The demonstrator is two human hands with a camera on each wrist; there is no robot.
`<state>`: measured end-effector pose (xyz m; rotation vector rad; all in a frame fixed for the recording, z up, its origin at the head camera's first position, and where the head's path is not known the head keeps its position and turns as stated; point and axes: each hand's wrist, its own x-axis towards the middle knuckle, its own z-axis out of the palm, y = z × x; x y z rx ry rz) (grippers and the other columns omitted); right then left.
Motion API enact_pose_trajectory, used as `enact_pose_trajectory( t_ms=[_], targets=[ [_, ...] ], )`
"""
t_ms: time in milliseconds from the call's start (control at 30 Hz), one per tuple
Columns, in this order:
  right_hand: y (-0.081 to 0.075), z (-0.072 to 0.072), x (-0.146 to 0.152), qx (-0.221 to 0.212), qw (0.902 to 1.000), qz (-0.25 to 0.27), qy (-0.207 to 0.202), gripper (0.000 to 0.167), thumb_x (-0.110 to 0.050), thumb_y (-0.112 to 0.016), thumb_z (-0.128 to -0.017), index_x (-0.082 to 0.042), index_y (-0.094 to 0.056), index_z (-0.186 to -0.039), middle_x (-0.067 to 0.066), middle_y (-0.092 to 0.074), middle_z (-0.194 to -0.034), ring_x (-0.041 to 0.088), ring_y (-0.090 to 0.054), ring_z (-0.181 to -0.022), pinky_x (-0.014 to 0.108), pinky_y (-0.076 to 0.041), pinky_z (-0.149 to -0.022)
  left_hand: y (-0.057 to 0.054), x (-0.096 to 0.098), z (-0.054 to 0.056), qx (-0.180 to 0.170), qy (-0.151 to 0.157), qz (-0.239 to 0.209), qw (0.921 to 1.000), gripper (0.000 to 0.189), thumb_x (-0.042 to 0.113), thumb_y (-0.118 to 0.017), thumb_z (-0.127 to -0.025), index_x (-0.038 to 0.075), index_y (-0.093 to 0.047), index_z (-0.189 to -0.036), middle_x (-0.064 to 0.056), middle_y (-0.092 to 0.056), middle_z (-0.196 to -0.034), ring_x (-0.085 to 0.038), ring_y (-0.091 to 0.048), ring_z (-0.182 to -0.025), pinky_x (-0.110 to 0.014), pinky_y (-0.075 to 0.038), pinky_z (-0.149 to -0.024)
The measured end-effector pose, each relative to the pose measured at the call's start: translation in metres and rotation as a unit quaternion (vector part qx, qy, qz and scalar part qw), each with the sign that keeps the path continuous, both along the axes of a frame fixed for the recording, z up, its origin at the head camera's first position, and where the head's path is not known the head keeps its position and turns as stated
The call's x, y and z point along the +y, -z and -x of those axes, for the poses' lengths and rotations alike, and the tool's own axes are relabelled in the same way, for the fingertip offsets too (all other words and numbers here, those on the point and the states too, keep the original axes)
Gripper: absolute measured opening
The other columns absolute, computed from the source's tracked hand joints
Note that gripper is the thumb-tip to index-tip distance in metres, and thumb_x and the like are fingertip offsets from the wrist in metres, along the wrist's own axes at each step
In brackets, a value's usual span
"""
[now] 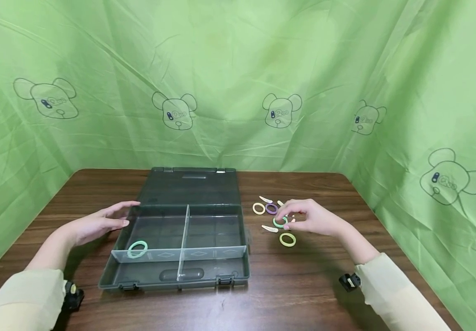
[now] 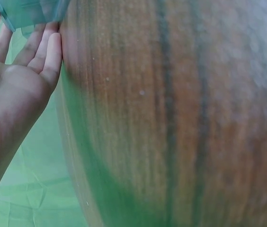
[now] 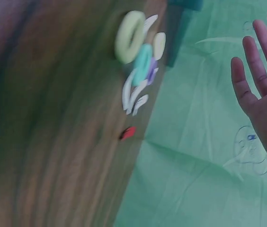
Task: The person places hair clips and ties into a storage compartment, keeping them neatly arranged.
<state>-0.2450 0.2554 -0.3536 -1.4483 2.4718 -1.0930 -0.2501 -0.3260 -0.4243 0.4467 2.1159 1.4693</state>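
Note:
A dark see-through organizer box (image 1: 215, 287) lies with its lid (image 1: 194, 186) folded back; clear dividers (image 1: 217, 252) split it. My left hand (image 1: 99, 224) is at the box's left side, fingers loosely extended by its wall (image 2: 34, 12). In the box's left part, a mint hair tie (image 1: 137, 249) is near the cross divider. My right hand (image 1: 314, 218), fingers apart, hovers over a green hair tie (image 1: 278, 225); its fingers look clear of it in the right wrist view. Around it lie a purple hair tie (image 1: 272, 209), two yellow hair ties (image 1: 287, 239) and several white hair clips (image 1: 269, 228).
In the right wrist view, a small red object (image 3: 128, 133) lies on the wooden table (image 1: 287, 294) beyond the clips; the right hand hides that spot in the head view. A green cloth (image 1: 229, 78) with bear outlines hangs behind the table and along its sides.

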Motion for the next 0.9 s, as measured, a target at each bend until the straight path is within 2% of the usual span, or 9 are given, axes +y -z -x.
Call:
enact_pose_trajectory(
  t_ms=[100, 167, 300, 467, 700, 767, 900],
  targets=[
    [0.015, 0.006, 0.011, 0.007, 0.9999, -0.010, 0.005, 0.025, -0.009, -0.071, -0.083, -0.019, -0.069, -0.107, 0.006, -0.068, -0.107, 0.018, -0.061, -0.101, 0.027, -0.049, -0.085, 0.001, -0.001, 0.000, 0.001, 0.000, -0.006, 1.0000, 0.061, 0.016, -0.047, -0.099, 0.019, -0.017, -0.151, -0.012, 0.011, -0.157, -0.042, 0.012, -0.139, -0.007, -0.031, -0.088],
    [0.021, 0.007, 0.016, 0.015, 0.9996, -0.017, 0.017, 0.025, -0.014, -0.071, -0.084, -0.022, -0.069, -0.107, 0.006, -0.068, -0.107, 0.015, -0.061, -0.103, 0.026, -0.045, -0.094, 0.002, -0.002, 0.001, 0.001, 0.001, -0.009, 1.0000, 0.061, 0.016, -0.047, -0.099, 0.018, -0.017, -0.151, -0.012, 0.011, -0.157, -0.042, 0.013, -0.139, -0.006, -0.031, -0.089],
    [0.033, 0.010, 0.025, 0.022, 0.9988, -0.024, 0.036, 0.028, -0.007, -0.073, -0.081, -0.021, -0.069, -0.104, 0.004, -0.069, -0.105, 0.012, -0.061, -0.102, 0.027, -0.044, -0.094, 0.002, -0.002, 0.001, 0.000, 0.002, -0.008, 1.0000, 0.061, 0.016, -0.048, -0.099, 0.019, -0.017, -0.151, -0.011, 0.011, -0.157, -0.042, 0.013, -0.139, -0.006, -0.031, -0.089],
    [0.047, 0.015, 0.033, 0.009, 0.9982, -0.038, 0.046, 0.028, -0.001, -0.074, -0.078, -0.013, -0.069, -0.102, 0.007, -0.068, -0.105, 0.021, -0.061, -0.101, 0.037, -0.048, -0.088, 0.002, -0.003, 0.000, -0.003, 0.001, -0.003, 1.0000, 0.061, 0.018, -0.048, -0.099, 0.020, -0.017, -0.151, -0.010, 0.011, -0.157, -0.042, 0.012, -0.139, -0.006, -0.031, -0.088],
    [0.056, 0.018, 0.034, -0.065, 0.9940, -0.073, 0.049, 0.024, -0.004, -0.072, -0.081, -0.006, -0.068, -0.105, 0.005, -0.067, -0.108, 0.018, -0.060, -0.103, 0.045, -0.048, -0.090, 0.002, -0.002, 0.000, 0.000, 0.001, -0.007, 1.0000, 0.060, 0.017, -0.047, -0.099, 0.020, -0.018, -0.151, -0.010, 0.011, -0.157, -0.042, 0.012, -0.139, -0.006, -0.031, -0.089],
    [0.057, 0.019, 0.033, -0.064, 0.9934, -0.082, 0.049, 0.024, -0.004, -0.072, -0.081, -0.007, -0.069, -0.104, 0.004, -0.067, -0.107, 0.016, -0.060, -0.102, 0.045, -0.048, -0.089, 0.002, -0.002, 0.000, 0.001, 0.000, -0.006, 1.0000, 0.060, 0.017, -0.048, -0.099, 0.020, -0.018, -0.151, -0.009, 0.011, -0.157, -0.042, 0.012, -0.139, -0.006, -0.031, -0.089],
    [0.060, 0.022, 0.031, -0.033, 0.9939, -0.096, 0.042, 0.022, -0.004, -0.073, -0.079, -0.008, -0.070, -0.101, 0.003, -0.069, -0.103, 0.016, -0.062, -0.096, 0.040, -0.051, -0.085, 0.003, -0.002, 0.000, -0.001, -0.002, -0.005, 1.0000, 0.060, 0.017, -0.048, -0.099, 0.020, -0.018, -0.151, -0.009, 0.011, -0.157, -0.042, 0.013, -0.139, -0.007, -0.031, -0.088]
  ],
)
